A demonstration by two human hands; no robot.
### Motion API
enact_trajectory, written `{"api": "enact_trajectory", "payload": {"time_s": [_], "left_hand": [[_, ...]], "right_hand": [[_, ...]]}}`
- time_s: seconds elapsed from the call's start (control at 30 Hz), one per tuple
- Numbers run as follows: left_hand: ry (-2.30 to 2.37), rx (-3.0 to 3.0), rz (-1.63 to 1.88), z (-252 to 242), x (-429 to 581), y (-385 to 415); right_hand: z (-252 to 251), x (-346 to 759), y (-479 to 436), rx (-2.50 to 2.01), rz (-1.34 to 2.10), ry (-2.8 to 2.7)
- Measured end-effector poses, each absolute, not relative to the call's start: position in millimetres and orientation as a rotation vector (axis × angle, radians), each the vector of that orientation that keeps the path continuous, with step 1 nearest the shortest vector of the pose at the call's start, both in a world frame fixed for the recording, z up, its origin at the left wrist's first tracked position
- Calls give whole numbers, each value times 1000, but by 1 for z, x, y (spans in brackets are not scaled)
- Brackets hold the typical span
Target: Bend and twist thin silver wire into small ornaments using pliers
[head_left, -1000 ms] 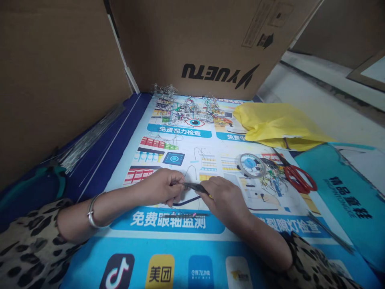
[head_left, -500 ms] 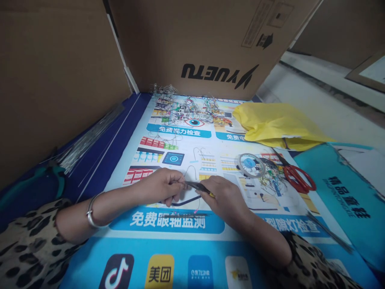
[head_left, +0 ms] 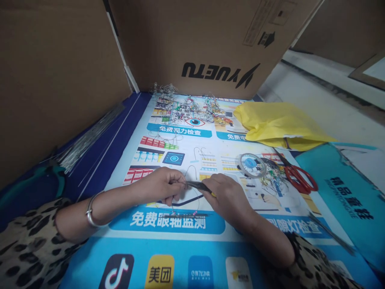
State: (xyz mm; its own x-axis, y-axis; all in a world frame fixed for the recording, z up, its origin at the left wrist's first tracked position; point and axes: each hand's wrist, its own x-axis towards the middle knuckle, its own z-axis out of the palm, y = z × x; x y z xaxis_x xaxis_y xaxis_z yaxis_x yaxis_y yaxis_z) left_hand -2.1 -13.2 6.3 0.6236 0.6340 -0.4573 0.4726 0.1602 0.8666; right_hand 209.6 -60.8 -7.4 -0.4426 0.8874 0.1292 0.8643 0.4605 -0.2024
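Note:
Between the fingertips of my left hand (head_left: 168, 185), closed in a pinch, is a thin wire. My right hand (head_left: 230, 200) is wrapped round small pliers (head_left: 197, 185) with a bit of yellow on the handle. The dark jaws point left and meet the wire at my left fingertips; the exact grip there is too small to make out. A loop of the wire hangs below the hands, with small pink beads (head_left: 195, 212) on it. Under it lies a bundle of short dark wires (head_left: 186, 216). Bent wire hooks (head_left: 198, 153) lie just beyond the hands.
Tangled beaded wires (head_left: 207, 109) lie at the back before a cardboard box (head_left: 156, 48). To the right are a clear tape roll (head_left: 252, 165), red-handled scissors (head_left: 300, 179), a yellow bag (head_left: 279, 122) and a teal bag (head_left: 339, 192). Leftward are straight wires (head_left: 87, 142) and teal-handled pliers (head_left: 39, 176).
The hands, pliers and wire keep nearly the same place. My right hand and the pliers have shifted very slightly, and the whole view has moved a little.

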Motion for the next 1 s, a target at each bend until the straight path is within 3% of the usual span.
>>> {"api": "enact_trajectory", "payload": {"time_s": [0.63,1.0], "left_hand": [[1145,1908,284,16,-20,6],[1260,2392,745,6,-33,9]], "right_hand": [[-15,212,-59,-1557,59,-2446],[-18,213,-58,-1492,57,-2401]]}}
